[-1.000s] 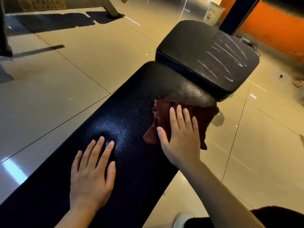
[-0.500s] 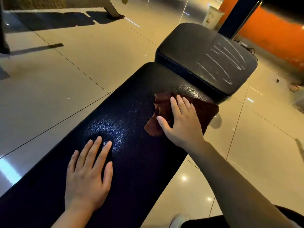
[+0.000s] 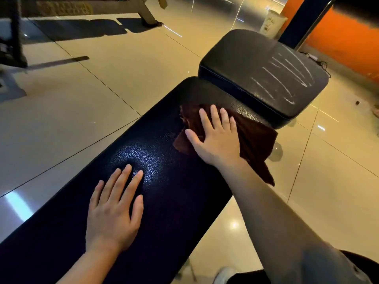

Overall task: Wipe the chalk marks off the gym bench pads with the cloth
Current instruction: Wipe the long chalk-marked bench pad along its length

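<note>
1. The right hand lies flat on the cloth, its fingers straight and spread, grasping nothing, only pressing the fabric down onto the pad; the thumb sticks out toward nine o'clock over the cloth's near corner
2. The left hand rests palm down on bare vinyl, fingers straight and slightly apart, released, holding nothing, pointing toward one o'clock
3. The cloth is dark reddish brown and rumpled; it sits at the far end of the long pad, and its right part hangs over the pad's edge at about four o'clock from the right hand
4. The long pad is black textured vinyl running from seven o'clock up to one o'clock, and serves as the tabletop for both hands; a glossy patch of light shows just ahead of the left fingertips
5. Beyond the cloth, at one o'clock, the seat pad sits higher than the long pad, and its near edge overlaps that pad's end
6. White chalk marks streak the right half of the seat pad in slanted strokes, well apart from the cloth
7. Both forearms are bare; the right one crosses the pad's right edge
8. The floor is shiny beige tile, with an orange wall at two o'clock and a metal frame at eleven o'clock
</note>
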A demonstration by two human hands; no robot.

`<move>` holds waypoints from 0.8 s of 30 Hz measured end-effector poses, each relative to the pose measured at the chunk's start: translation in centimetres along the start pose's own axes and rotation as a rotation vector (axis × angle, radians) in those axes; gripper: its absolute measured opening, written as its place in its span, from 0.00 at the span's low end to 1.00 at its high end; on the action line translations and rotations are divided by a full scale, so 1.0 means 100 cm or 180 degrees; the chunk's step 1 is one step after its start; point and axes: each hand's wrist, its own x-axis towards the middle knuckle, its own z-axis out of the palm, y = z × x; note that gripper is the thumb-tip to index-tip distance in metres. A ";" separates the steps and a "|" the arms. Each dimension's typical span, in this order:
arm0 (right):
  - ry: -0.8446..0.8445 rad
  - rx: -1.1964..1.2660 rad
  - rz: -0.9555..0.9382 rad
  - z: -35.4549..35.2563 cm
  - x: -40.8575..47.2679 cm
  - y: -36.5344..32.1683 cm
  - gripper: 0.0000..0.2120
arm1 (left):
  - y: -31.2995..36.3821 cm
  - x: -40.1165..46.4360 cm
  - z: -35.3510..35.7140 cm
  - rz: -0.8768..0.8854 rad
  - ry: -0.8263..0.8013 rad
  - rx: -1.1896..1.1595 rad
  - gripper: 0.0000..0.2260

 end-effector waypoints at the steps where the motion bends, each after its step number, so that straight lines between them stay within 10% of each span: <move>1: -0.0039 0.0007 0.0096 -0.001 0.005 0.001 0.34 | 0.000 -0.002 0.000 -0.0002 -0.0013 0.0013 0.24; 6: 0.0630 0.0107 0.0594 0.017 -0.088 0.007 0.37 | 0.000 -0.002 -0.001 0.0019 0.0042 -0.0023 0.25; 24: 0.0351 0.0075 0.0076 0.004 -0.061 0.041 0.37 | 0.005 0.000 -0.001 -0.0025 0.0167 -0.0018 0.24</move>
